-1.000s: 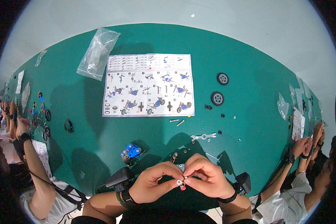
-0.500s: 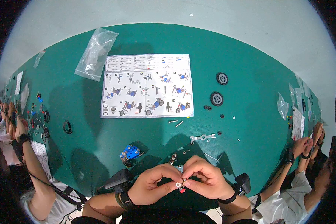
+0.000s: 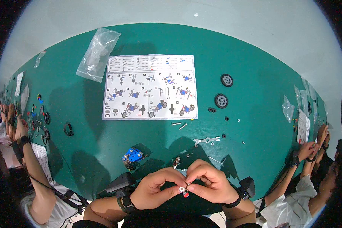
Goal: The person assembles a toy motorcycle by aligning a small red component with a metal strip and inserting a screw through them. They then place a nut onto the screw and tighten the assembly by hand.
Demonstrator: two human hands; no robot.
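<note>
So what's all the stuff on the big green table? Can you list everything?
instruction sheet: 1, white with small coloured pictures, middle of the table
plastic bag: 1, clear, far left of the sheet
wheels: 2, black with grey hubs, right of the sheet
flat metal wrench: 1, silver, in front of the sheet
loose screws: 2, silver, just below the sheet
blue assembly: 1, blue and black, near the left hand
black ring: 1, black, left side
table: 1, green
other people's hands: several, at both table ends
small part: 1, silver with a red bit, pinched between both hands
left hand: 1, near edge
right hand: 1, near edge
</note>
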